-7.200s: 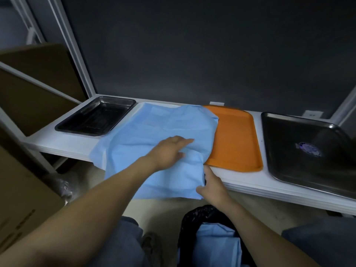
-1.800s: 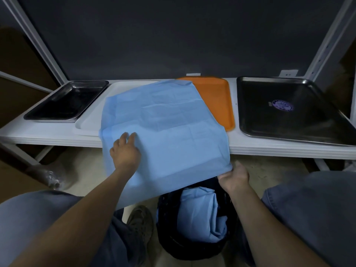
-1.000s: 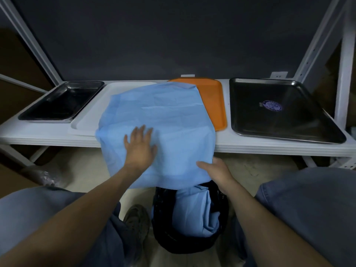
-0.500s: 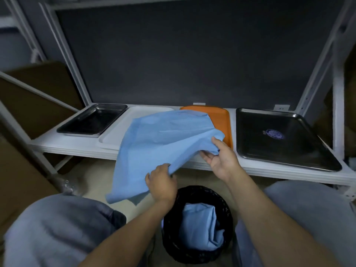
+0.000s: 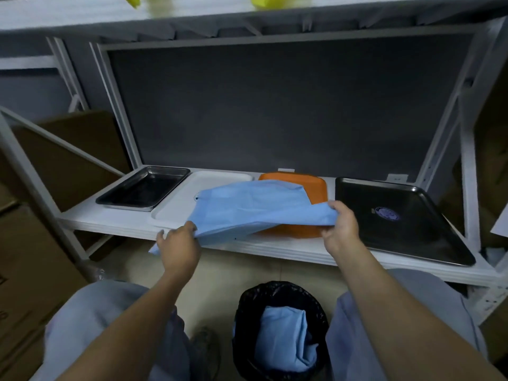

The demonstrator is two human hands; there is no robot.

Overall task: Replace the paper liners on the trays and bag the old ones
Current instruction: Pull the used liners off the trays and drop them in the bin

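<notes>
White metal shelves fill a dim room, with a grey back wall behind them and brown boxes off to the left. The left hand has its fingers curled tight on the near left edge of the blue paper liner. The right hand has its fingers folded over the liner's right corner. Between them the liner hangs lifted over the orange tray and hides most of it. I think the hands hold it wide so it stays flat and does not crumple. I cannot tell if it is a new liner or an old one. Just left of the orange tray is a white tray, partly under the liner, and past that a small steel tray. Just right of the orange tray is a big dark tray with no liner. All four sit on one shelf. Below the orange tray, on the floor between the person's knees, stands a black bag with a folded blue liner inside, close enough to drop paper in.
</notes>
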